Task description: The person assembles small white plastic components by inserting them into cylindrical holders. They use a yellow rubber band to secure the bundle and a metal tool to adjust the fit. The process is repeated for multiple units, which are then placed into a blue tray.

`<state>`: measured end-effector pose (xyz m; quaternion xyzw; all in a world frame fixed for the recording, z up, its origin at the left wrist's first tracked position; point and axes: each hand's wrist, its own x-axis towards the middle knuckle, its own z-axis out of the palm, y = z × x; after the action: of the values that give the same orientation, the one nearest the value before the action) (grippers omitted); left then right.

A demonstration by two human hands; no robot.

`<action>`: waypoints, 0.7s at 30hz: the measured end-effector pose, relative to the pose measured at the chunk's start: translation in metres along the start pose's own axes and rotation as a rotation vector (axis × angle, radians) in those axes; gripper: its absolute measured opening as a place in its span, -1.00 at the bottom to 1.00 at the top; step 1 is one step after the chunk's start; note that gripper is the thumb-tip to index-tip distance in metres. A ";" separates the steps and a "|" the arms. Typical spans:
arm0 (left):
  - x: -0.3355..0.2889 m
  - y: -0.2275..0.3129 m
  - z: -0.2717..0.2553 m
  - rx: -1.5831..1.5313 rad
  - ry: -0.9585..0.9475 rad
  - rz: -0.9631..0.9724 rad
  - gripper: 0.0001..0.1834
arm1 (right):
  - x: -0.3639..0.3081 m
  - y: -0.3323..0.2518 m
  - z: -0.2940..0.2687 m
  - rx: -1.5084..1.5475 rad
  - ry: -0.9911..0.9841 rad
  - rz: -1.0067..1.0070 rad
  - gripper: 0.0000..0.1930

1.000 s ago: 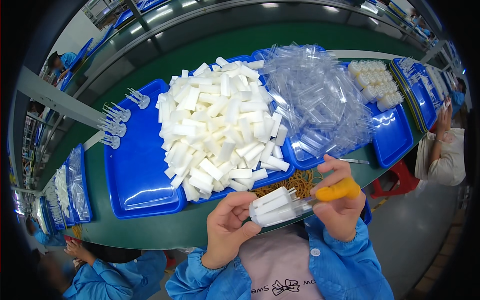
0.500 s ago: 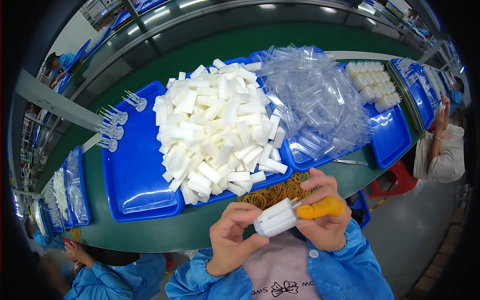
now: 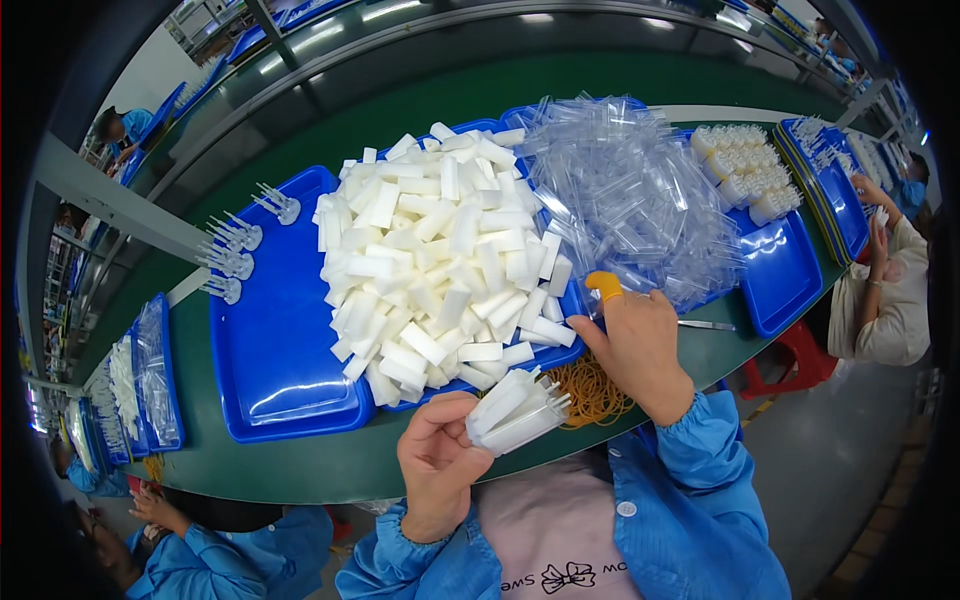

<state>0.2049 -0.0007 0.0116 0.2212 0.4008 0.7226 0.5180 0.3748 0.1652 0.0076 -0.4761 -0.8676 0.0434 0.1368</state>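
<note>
Lying left of the white heap, a blue tray is being occupied by pronged parts. Before the heap, a white bundle is being gripped by the left hand. Right of the heap, the right hand is being held by clear pieces, thumb and forefinger apart; any grasp there cannot be told.

Blue jacket, gathered cuffs, pinkish shirt, yellow finger cot on right hand

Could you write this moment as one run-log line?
left hand: holds white-and-clear bundle | right hand: at near edge of clear plastic pieces | nearby: white blocks, rubber bands
</note>
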 end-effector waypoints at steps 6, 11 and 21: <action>-0.002 0.001 0.000 -0.016 0.001 -0.008 -0.51 | -0.005 0.003 -0.005 0.231 0.096 0.074 -0.79; -0.001 -0.001 -0.001 -0.003 -0.007 -0.005 -0.51 | -0.016 0.008 -0.025 0.577 0.229 0.078 -0.82; -0.004 -0.001 0.004 0.557 -0.116 0.342 -0.53 | -0.045 0.000 -0.055 1.040 0.200 0.010 -0.86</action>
<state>0.2101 -0.0032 0.0139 0.4591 0.5100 0.6479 0.3307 0.4130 0.1249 0.0518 -0.3510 -0.7119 0.4231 0.4370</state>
